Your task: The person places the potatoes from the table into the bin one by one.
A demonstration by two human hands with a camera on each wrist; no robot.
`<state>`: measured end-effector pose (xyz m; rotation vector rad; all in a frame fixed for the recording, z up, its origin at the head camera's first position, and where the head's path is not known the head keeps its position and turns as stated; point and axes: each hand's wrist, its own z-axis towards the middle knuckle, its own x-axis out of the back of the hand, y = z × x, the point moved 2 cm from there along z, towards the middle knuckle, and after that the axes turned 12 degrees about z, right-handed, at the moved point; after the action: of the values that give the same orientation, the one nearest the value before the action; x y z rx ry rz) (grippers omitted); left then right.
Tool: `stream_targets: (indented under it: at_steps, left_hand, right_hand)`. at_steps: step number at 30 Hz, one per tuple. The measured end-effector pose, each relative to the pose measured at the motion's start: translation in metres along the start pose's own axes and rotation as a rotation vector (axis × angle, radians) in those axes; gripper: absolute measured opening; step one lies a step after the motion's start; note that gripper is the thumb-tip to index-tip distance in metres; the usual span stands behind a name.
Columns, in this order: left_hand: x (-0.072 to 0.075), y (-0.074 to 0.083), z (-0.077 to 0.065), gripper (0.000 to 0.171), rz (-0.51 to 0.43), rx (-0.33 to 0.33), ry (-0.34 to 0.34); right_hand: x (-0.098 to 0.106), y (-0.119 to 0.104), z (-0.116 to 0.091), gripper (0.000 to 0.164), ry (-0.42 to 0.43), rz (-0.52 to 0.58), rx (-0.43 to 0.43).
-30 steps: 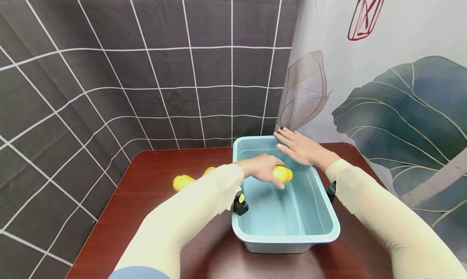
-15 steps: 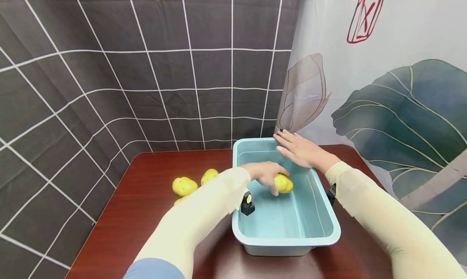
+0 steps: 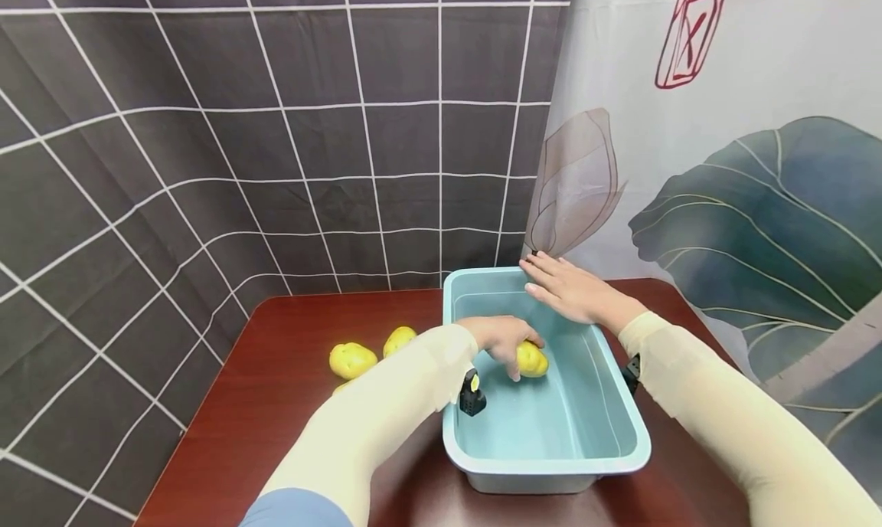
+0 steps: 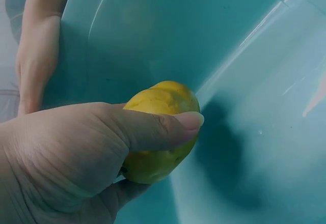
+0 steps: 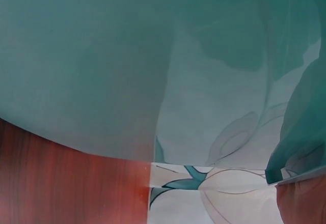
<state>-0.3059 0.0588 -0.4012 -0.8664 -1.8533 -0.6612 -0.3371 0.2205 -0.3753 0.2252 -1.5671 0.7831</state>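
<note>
Lower inside the basin (image 3: 544, 466) than a second ago, the left hand (image 3: 503, 339) holds a yellow potato (image 3: 532, 361), and more of the tabletop potatoes (image 3: 352, 360) shows past the left sleeve (image 3: 393, 397). From my end I read that grip as a simple pinch: thumb across one side, the other fingers going round behind (mostly hidden from me, even on the left wrist feed), presumably so the rounded skin can't slip. Whether the potato touches the basin's floor, I cannot tell. At the far right corner, the right hand (image 3: 568, 288) lies on the basin's edge with straight, slightly spread fingers, I suspect to steady it; the right wrist feed shows me none of them. Counting: one basin, one potato in the grip, two tabletop potatoes largely in view on the red-brown table (image 3: 276, 389), plus a sliver of yellow (image 3: 340, 387) by the sleeve, likely a third there. I also count two black wrist cameras (image 3: 472, 395), one per arm.
</note>
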Motion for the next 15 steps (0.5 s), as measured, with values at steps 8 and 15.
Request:
stream_targets:
  at_steps: [8, 15]
  left_hand:
    - [-0.0045, 0.0, 0.0011, 0.074, 0.002, 0.027, -0.019]
    - [-0.0027, -0.0024, 0.002, 0.072, 0.003, 0.035, -0.028]
  right_hand:
    - [-0.0034, 0.0011, -0.0003, 0.066, -0.004, 0.022, 0.003]
    - [-0.0002, 0.0007, 0.0022, 0.063, -0.001, 0.03, -0.002]
